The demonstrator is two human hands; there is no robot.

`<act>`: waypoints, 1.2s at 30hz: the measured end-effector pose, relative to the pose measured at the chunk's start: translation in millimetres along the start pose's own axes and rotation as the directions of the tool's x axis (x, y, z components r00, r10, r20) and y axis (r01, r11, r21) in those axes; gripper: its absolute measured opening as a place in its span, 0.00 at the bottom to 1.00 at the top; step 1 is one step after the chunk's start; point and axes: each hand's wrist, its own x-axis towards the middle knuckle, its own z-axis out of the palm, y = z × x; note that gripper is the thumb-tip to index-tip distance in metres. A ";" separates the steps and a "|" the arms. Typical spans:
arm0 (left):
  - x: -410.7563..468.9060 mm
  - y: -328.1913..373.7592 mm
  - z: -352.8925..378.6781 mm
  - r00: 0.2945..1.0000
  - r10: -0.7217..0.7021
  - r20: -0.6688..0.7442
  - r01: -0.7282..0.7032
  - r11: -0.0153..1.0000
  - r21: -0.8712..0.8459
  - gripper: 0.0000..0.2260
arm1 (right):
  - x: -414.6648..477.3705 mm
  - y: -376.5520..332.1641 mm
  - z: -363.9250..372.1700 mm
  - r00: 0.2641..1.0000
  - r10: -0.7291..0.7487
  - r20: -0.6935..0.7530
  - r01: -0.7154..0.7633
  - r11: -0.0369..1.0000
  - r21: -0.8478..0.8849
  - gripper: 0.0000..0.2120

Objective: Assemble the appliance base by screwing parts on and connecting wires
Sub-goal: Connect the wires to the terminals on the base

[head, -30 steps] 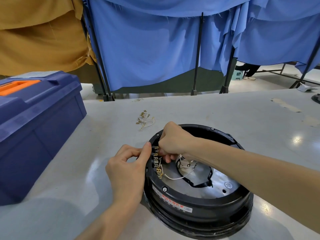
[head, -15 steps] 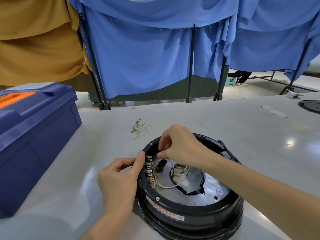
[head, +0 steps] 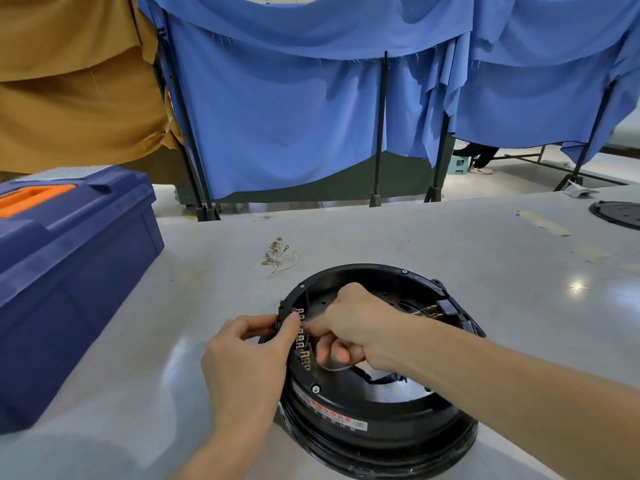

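Black appliance base (head: 381,420), rim pinched in left hand (head: 242,355); right hand (head: 360,327) curled beside brass terminals (head: 300,337), its hold hidden, impossible to tell.

A white label (head: 330,412) on the outer wall of the black appliance base (head: 381,441) carries a red strip of characters and a small oval mark; all are too blurred to read; nothing else bears lettering.

Right hand (head: 360,327) lower, at terminals (head: 302,336).
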 end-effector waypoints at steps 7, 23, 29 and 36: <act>0.2 -2.5 -0.8 0.999 0.040 -0.011 -0.040 0.999 0.018 0.07 | 3.7 5.2 8.0 0.996 0.077 -0.048 -0.064 0.973 0.222 0.09; 0.2 -2.5 -1.1 0.999 0.038 -0.016 -0.038 0.999 0.022 0.08 | 5.4 8.2 -1.0 1.000 -0.015 -0.010 0.014 0.998 -0.068 0.08; -0.2 -2.1 -0.2 0.999 0.039 -0.025 -0.039 0.999 0.017 0.08 | 4.6 8.2 -0.8 1.000 0.013 -0.008 -0.013 1.000 0.017 0.10; 0.1 -1.9 0.3 0.999 0.034 -0.025 -0.034 0.999 0.005 0.08 | 0.0 9.0 3.4 0.999 0.051 0.010 -0.052 0.982 0.180 0.11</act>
